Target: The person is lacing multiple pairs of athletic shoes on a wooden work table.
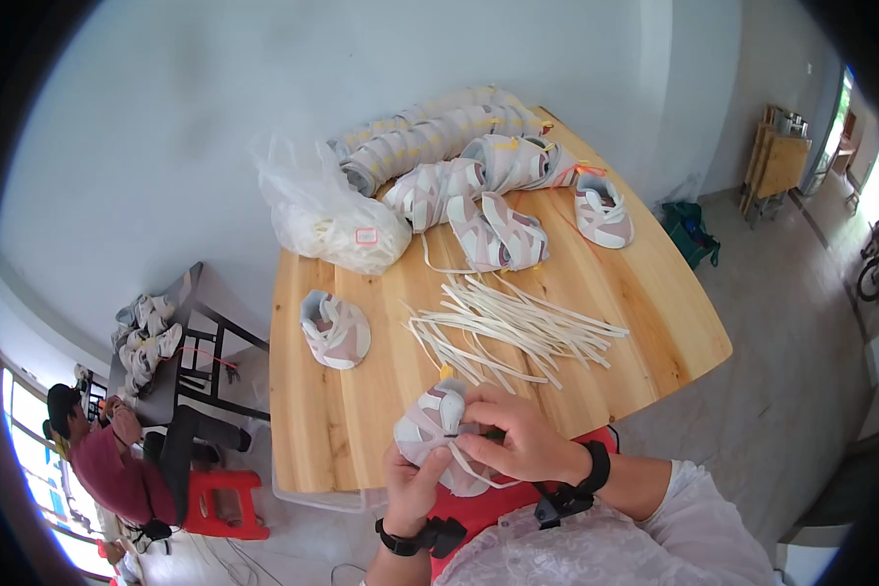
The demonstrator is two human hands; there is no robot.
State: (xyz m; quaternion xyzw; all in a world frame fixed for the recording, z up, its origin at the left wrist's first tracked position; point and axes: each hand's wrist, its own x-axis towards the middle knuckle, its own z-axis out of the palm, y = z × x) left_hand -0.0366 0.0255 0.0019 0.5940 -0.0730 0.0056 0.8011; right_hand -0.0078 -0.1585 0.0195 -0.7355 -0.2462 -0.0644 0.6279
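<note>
A: Where is the shoe [438, 430] that you are working on right now?

B: You are holding it at the near edge of the tabletop [654, 303], just above your lap. Your left hand [415, 483] is supporting it from below, with the fingers closed around the underside. This is keeping the shoe steady, I think, so the top is facing up to you.

A: And the other hand?

B: Your right hand [518, 439] is lying over the top of the shoe. The fingers are pinched together on a white lace [474, 476], which is hanging in a loop under the hand. The pinch is small and tight, probably because the lace is thin and flat.

A: How is the shoe looking?

B: It is a small shoe in pale grey and white, with dusty pink panels, and something small and yellow is showing at its far end.

A: What is lying around you?

B: The loose laces [518, 327] are spreading in a fan at the middle of the tabletop, near your hands, so they are easy to take. One single shoe [335, 329] is sitting apart on the left. A row of shoes [459, 156] is standing at the far edge beside a plastic bag [327, 210].
</note>
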